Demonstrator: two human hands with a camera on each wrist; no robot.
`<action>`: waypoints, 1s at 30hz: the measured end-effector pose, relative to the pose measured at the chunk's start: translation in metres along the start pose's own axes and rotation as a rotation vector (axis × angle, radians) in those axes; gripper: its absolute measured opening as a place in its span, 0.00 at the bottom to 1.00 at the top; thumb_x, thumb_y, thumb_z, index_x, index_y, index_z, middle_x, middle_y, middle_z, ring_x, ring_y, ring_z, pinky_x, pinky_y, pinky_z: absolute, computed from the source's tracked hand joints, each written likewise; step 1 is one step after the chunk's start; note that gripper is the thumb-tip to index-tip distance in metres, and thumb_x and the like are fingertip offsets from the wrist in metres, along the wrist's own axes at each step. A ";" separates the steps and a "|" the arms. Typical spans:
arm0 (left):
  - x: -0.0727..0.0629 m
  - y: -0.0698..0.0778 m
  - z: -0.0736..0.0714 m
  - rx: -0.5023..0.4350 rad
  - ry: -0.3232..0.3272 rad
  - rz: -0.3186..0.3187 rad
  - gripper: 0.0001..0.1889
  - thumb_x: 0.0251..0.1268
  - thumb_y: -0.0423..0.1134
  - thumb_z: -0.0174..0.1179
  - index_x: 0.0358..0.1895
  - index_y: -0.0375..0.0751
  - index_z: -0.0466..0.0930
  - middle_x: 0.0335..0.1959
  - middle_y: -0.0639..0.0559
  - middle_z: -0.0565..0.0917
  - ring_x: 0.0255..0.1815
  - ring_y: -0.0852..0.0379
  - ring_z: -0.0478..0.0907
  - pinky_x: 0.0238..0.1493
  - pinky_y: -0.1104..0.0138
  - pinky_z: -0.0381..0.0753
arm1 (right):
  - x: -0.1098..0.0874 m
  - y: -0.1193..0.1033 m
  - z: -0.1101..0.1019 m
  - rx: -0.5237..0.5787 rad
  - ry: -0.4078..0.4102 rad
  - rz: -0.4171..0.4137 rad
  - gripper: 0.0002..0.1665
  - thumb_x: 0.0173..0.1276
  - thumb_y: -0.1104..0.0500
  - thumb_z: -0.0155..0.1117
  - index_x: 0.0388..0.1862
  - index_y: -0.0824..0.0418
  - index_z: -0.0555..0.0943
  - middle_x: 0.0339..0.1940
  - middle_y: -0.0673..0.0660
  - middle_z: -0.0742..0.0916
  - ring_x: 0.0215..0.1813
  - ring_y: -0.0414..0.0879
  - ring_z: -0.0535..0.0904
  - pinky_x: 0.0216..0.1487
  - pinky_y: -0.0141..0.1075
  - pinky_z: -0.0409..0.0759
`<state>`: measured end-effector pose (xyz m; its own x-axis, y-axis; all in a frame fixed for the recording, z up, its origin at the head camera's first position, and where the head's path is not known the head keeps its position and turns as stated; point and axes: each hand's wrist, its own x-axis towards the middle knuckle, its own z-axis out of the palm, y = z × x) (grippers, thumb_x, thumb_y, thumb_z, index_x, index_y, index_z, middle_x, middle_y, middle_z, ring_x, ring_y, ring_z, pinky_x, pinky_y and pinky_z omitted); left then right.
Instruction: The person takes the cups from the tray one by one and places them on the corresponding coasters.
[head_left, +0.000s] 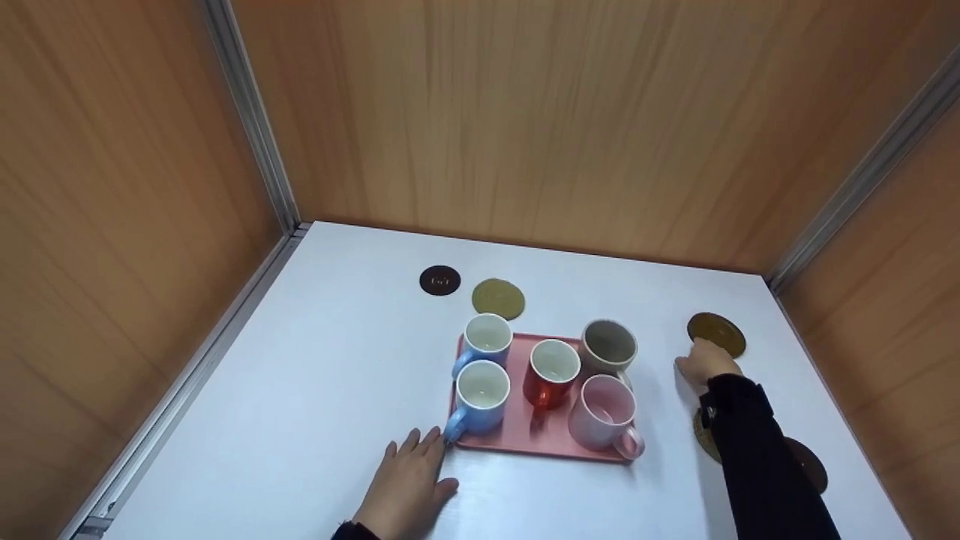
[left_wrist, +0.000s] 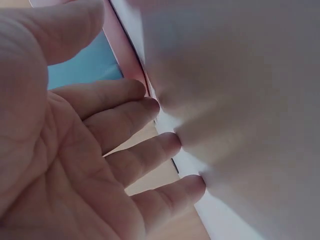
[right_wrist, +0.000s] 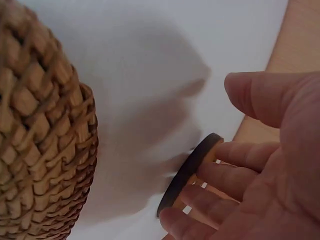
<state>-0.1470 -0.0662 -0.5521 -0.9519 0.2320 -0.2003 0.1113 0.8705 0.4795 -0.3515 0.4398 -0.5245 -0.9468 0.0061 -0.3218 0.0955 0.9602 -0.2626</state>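
My left hand point(head_left: 405, 484) rests on the white table with its fingers spread, by the front left corner of a pink tray point(head_left: 517, 442). In the left wrist view its fingertips touch the tabletop. Two blue mugs, a red mug point(head_left: 551, 375), a beige-grey mug point(head_left: 609, 349) and a pink mug point(head_left: 602, 412) stand on the tray. At the right, my right hand point(head_left: 709, 364) touches a brown coaster point(head_left: 716, 334). In the right wrist view the fingers lie extended against that coaster point(right_wrist: 185, 177), and the thumb stands apart from it.
A black coaster point(head_left: 440, 280) and an olive coaster point(head_left: 498, 298) lie behind the tray. A woven coaster point(right_wrist: 45, 135) is partly hidden under the right forearm, and a dark brown coaster point(head_left: 808, 466) lies beside the sleeve. Wood panels point(head_left: 525, 135) enclose the table.
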 end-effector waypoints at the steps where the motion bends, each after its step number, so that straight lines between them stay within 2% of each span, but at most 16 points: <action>1: -0.001 0.001 0.000 -0.001 -0.005 -0.003 0.37 0.74 0.53 0.67 0.76 0.33 0.72 0.78 0.35 0.74 0.81 0.29 0.67 0.76 0.25 0.60 | 0.002 0.000 0.000 -0.004 -0.002 0.003 0.39 0.78 0.58 0.52 0.73 0.88 0.62 0.69 0.87 0.75 0.63 0.75 0.79 0.70 0.66 0.77; 4: -0.004 0.003 0.000 -0.006 -0.018 -0.013 0.37 0.73 0.53 0.68 0.77 0.35 0.72 0.79 0.35 0.74 0.81 0.28 0.67 0.75 0.24 0.61 | 0.007 -0.008 -0.003 -0.017 -0.002 0.006 0.35 0.78 0.58 0.52 0.70 0.87 0.68 0.64 0.84 0.80 0.52 0.67 0.81 0.63 0.61 0.81; 5: -0.004 0.004 0.000 -0.008 -0.020 -0.013 0.37 0.73 0.53 0.68 0.77 0.35 0.72 0.79 0.35 0.73 0.80 0.28 0.68 0.75 0.24 0.62 | 0.009 -0.012 -0.004 -0.021 -0.003 0.002 0.34 0.79 0.58 0.52 0.69 0.87 0.68 0.64 0.84 0.80 0.52 0.67 0.81 0.63 0.61 0.81; 8: -0.006 0.006 -0.001 -0.012 -0.011 0.001 0.37 0.71 0.53 0.69 0.76 0.34 0.73 0.79 0.34 0.73 0.79 0.27 0.69 0.74 0.24 0.63 | 0.020 -0.027 -0.007 -0.023 -0.004 -0.040 0.36 0.81 0.55 0.51 0.73 0.84 0.67 0.69 0.84 0.77 0.65 0.73 0.79 0.70 0.63 0.77; 11: -0.007 0.007 -0.001 -0.008 -0.002 0.012 0.38 0.70 0.53 0.70 0.75 0.32 0.74 0.78 0.33 0.74 0.79 0.27 0.70 0.73 0.24 0.65 | 0.036 -0.037 -0.005 -0.022 0.020 -0.145 0.38 0.82 0.51 0.50 0.75 0.81 0.66 0.73 0.83 0.74 0.74 0.77 0.71 0.77 0.66 0.70; 14: -0.006 0.007 0.000 -0.014 -0.011 0.001 0.38 0.70 0.54 0.71 0.75 0.33 0.73 0.79 0.34 0.73 0.79 0.28 0.69 0.73 0.25 0.65 | 0.044 -0.048 -0.004 0.020 0.037 -0.273 0.35 0.83 0.52 0.49 0.73 0.81 0.70 0.72 0.83 0.75 0.75 0.78 0.70 0.79 0.67 0.68; 16: -0.005 0.008 0.001 -0.018 -0.021 -0.005 0.39 0.70 0.54 0.71 0.76 0.34 0.73 0.79 0.35 0.73 0.80 0.28 0.69 0.74 0.25 0.65 | 0.045 -0.054 -0.004 0.076 0.052 -0.331 0.33 0.84 0.53 0.48 0.71 0.80 0.73 0.70 0.82 0.78 0.75 0.77 0.71 0.78 0.66 0.68; 19: -0.002 0.009 0.003 -0.013 -0.029 -0.007 0.40 0.68 0.54 0.72 0.76 0.35 0.73 0.79 0.35 0.74 0.80 0.29 0.69 0.74 0.26 0.65 | 0.039 -0.068 -0.005 0.194 0.034 -0.355 0.30 0.88 0.54 0.45 0.69 0.79 0.75 0.69 0.81 0.79 0.75 0.76 0.72 0.78 0.66 0.69; 22: 0.000 0.009 0.004 0.006 -0.033 -0.013 0.41 0.67 0.55 0.73 0.76 0.35 0.73 0.78 0.35 0.75 0.79 0.30 0.70 0.74 0.27 0.66 | 0.038 -0.077 -0.001 0.322 0.001 -0.350 0.33 0.91 0.49 0.40 0.71 0.76 0.76 0.71 0.78 0.80 0.76 0.73 0.73 0.79 0.63 0.70; 24: 0.003 0.010 0.005 0.011 -0.044 -0.020 0.41 0.66 0.56 0.74 0.76 0.35 0.73 0.78 0.36 0.75 0.79 0.30 0.70 0.74 0.27 0.67 | 0.039 -0.081 0.003 0.426 -0.057 -0.345 0.36 0.92 0.46 0.36 0.74 0.75 0.73 0.74 0.76 0.78 0.79 0.71 0.71 0.81 0.61 0.69; 27: 0.007 0.010 0.006 0.013 -0.067 -0.026 0.42 0.65 0.56 0.74 0.76 0.36 0.73 0.78 0.37 0.75 0.79 0.30 0.70 0.75 0.28 0.67 | 0.042 -0.084 0.008 0.583 -0.146 -0.291 0.41 0.91 0.40 0.33 0.79 0.72 0.69 0.78 0.74 0.75 0.82 0.67 0.67 0.84 0.58 0.65; 30: 0.010 0.009 0.007 0.016 -0.071 -0.011 0.43 0.64 0.56 0.75 0.76 0.36 0.73 0.78 0.37 0.75 0.79 0.30 0.71 0.75 0.28 0.67 | 0.045 -0.084 0.011 0.666 -0.191 -0.222 0.45 0.89 0.35 0.31 0.81 0.69 0.67 0.80 0.72 0.74 0.84 0.66 0.64 0.86 0.57 0.61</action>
<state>-0.1535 -0.0529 -0.5557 -0.9303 0.2522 -0.2662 0.1059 0.8797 0.4635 -0.3992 0.3560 -0.5266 -0.9013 -0.2761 -0.3338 0.1319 0.5589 -0.8187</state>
